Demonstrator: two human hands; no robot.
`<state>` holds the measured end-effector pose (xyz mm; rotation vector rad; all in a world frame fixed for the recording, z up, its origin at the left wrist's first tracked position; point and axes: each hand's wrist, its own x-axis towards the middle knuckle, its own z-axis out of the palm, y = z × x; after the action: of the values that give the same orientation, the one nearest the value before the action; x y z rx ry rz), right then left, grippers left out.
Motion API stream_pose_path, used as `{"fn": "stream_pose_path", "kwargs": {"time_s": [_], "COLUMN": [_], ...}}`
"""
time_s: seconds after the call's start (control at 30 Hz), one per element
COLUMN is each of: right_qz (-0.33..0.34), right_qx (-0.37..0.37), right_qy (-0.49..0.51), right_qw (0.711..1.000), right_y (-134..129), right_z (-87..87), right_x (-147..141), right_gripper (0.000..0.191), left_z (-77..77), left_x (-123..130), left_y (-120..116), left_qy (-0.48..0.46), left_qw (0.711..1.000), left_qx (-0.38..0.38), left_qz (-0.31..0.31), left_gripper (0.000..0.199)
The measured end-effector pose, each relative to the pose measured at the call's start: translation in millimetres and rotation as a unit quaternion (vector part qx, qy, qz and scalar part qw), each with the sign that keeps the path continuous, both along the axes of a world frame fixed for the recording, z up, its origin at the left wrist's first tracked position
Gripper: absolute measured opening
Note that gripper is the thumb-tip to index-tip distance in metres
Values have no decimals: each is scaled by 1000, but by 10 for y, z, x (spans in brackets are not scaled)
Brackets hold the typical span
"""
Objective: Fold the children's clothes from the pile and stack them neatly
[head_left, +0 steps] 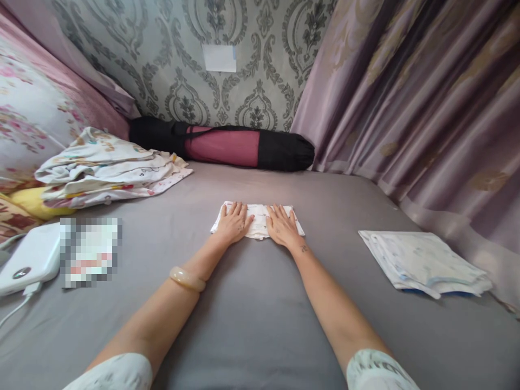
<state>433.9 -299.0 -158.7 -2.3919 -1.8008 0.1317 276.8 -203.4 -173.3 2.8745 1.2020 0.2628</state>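
A small white printed cloth (257, 221), folded into a flat rectangle, lies on the grey sheet (252, 303) in the middle of the view. My left hand (235, 221) rests palm down on its left part, fingers stretched forward and thumb pointing inward. On the right part lies my right hand (281, 223), also flat with its fingers spread. Between the two hands the middle of the cloth shows. Neither hand grips anything.
Folded white cloths (426, 260) lie at the right. A loose pile of printed cloth (109, 165) is at the left, above a white power bank (34, 257) with a cable and a blurred item (91, 252). A black and pink bag (223, 146) lies along the wall.
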Motion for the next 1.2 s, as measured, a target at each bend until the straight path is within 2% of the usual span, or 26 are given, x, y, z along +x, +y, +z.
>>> {"fn": "stream_pose_path", "kwargs": {"time_s": [0.2,0.37,0.57,0.73,0.9,1.07,1.2], "right_qz": [-1,-33,-44,-40,-86,-100,-105], "right_qx": [-1,12,-14,-12,17,-21,-28], "right_qy": [-3,-19,2,2,-38,-17,-7], "right_qw": [1000,999,999,999,995,995,994], "right_y": [4,-14,-5,-6,-35,-44,-31], "right_z": [-7,6,-30,-11,20,-39,-89], "right_x": [9,34,48,64,192,309,332], "right_gripper": [55,55,57,57,60,62,63], "left_z": [34,28,-1,62,88,12,-8], "left_x": [1,-29,-43,-56,-151,-218,-214], "left_y": [-21,28,47,36,135,234,246], "left_qy": [-4,-14,0,-1,-31,13,9], "left_qw": [1000,999,999,999,996,997,996], "left_qx": [1,32,2,-5,56,-22,-53], "left_qz": [4,34,47,47,65,66,72], "left_gripper": [57,58,59,58,58,61,62]}}
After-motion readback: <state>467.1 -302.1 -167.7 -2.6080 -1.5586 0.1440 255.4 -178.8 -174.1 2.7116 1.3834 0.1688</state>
